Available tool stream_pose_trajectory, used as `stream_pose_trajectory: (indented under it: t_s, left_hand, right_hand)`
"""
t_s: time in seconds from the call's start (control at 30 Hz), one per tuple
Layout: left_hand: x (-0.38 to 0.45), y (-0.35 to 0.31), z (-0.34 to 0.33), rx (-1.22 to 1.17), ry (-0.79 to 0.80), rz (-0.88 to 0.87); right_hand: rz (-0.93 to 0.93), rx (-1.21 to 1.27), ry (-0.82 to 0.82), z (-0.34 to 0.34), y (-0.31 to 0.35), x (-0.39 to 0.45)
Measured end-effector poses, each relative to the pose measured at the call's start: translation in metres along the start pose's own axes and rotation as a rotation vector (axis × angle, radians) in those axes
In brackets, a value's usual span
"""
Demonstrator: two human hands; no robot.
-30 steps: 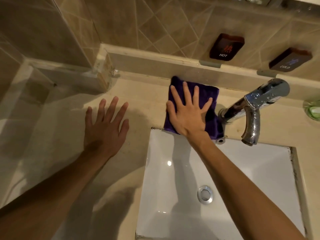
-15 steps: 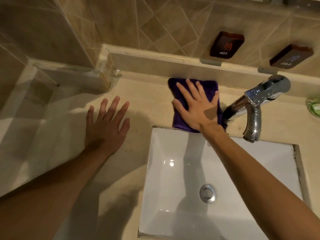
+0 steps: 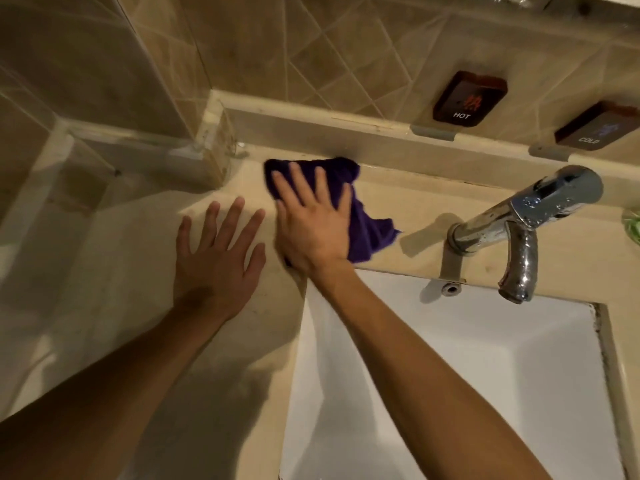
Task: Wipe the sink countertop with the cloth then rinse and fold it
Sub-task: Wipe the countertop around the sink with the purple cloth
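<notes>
My right hand (image 3: pixel 313 230) lies flat, fingers straight and slightly spread, pressing the purple cloth (image 3: pixel 367 220) onto the countertop (image 3: pixel 426 202) behind the sink's left corner. The cloth is bunched — its far edge touches the backsplash ledge (image 3: pixel 304 128), one loose corner trails toward the faucet (image 3: pixel 519 220) but stays apart from it. My left hand (image 3: pixel 216 258) rests palm-down just beside the right, fingers wide, holding nothing; I judge it a brace.

Stage: wiping, mid-stroke. Strip behind the basin (image 3: pixel 485 375) under work; whether the left counter is already wiped I cannot tell from the surface. No water runs from the spout. Remaining, as I judge it — finish the counter, rinse the cloth under the faucet, fold it.
</notes>
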State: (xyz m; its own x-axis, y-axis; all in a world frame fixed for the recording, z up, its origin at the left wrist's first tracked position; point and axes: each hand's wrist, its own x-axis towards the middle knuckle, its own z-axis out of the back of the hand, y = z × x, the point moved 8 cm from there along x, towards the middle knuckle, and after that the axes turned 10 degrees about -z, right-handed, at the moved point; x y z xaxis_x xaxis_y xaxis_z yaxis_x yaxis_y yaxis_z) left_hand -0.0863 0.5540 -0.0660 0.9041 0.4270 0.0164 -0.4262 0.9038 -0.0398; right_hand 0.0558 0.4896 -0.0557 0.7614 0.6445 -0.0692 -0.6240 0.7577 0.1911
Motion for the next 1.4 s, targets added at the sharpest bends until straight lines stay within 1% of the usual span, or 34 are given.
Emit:
stream_pose_trajectory:
  t_s: [0.07,0.17,0.27,0.37,0.47,0.53,0.63,0.7,0.77,0.87,0.9,0.93,1.0,1.03,1.07,1.1,1.13,1.2,1.27,1.33,1.4]
  left_hand:
    - [0.0,0.0,0.001,0.017,0.015,-0.011]
    - [0.0,0.001,0.002,0.015,0.014,-0.003]
    - [0.0,0.001,0.004,0.004,0.002,0.002]
    - [0.001,0.0,0.005,-0.033,0.003,-0.005]
    - [-0.001,0.0,0.006,-0.051,-0.013,0.007]
    - [-0.001,0.0,0.008,-0.061,-0.024,0.007]
    - [-0.001,-0.002,0.009,-0.055,-0.041,-0.003]
    - [-0.001,-0.003,0.01,-0.043,-0.05,-0.015]
    - [-0.001,-0.001,0.009,-0.049,-0.05,-0.014]
    - [-0.001,0.0,0.005,-0.052,-0.049,-0.003]
    - [-0.001,0.0,0.004,-0.051,-0.045,0.004]
    - [-0.001,0.002,0.003,-0.047,-0.038,0.007]
    - [-0.001,0.003,0.001,-0.04,-0.018,0.006]
    - [0.0,0.005,0.0,-0.042,-0.001,0.012]
    - [0.0,0.006,-0.001,-0.048,0.021,0.02]
    - [0.0,0.007,-0.002,-0.055,0.043,0.03]
    - [-0.001,0.007,-0.003,-0.058,0.059,0.043]
    - [-0.002,0.007,-0.002,-0.071,0.069,0.068]
    - [-0.002,0.006,0.0,-0.095,0.078,0.082]
    - [-0.001,0.003,0.003,-0.123,0.093,0.084]
    - [-0.003,0.001,0.004,-0.133,0.109,0.08]
  right_hand:
    - [0.035,0.018,0.01,-0.003,0.022,0.006]
    - [0.05,0.063,0.017,0.0,0.018,0.01]
    - [0.036,0.094,0.029,0.013,-0.018,0.013]
    - [-0.06,0.053,-0.006,0.025,-0.081,0.009]
    - [-0.172,0.05,0.011,0.03,-0.132,-0.002]
    - [-0.224,0.069,0.012,0.03,-0.144,-0.009]
    - [-0.222,0.097,-0.028,0.03,-0.141,-0.027]
    - [-0.175,0.111,-0.082,0.034,-0.145,-0.044]
    - [-0.064,0.111,-0.091,0.034,-0.155,-0.059]
    - [0.096,0.237,0.013,0.035,-0.179,-0.085]
    - [0.166,0.252,0.015,0.039,-0.188,-0.094]
    - [0.252,0.224,-0.015,0.044,-0.197,-0.103]
    - [0.419,0.068,-0.087,0.053,-0.22,-0.122]
    - [0.457,0.018,-0.084,0.056,-0.236,-0.127]
    - [0.45,-0.002,-0.076,0.058,-0.254,-0.13]
    - [0.409,-0.013,-0.071,0.061,-0.272,-0.132]
    - [0.325,-0.016,-0.046,0.064,-0.293,-0.131]
    - [0.091,-0.026,0.004,0.071,-0.338,-0.126]
    - [-0.081,-0.029,0.02,0.081,-0.381,-0.117]
    - [-0.201,-0.025,0.058,0.09,-0.414,-0.107]
    - [-0.281,-0.028,0.083,0.093,-0.433,-0.095]
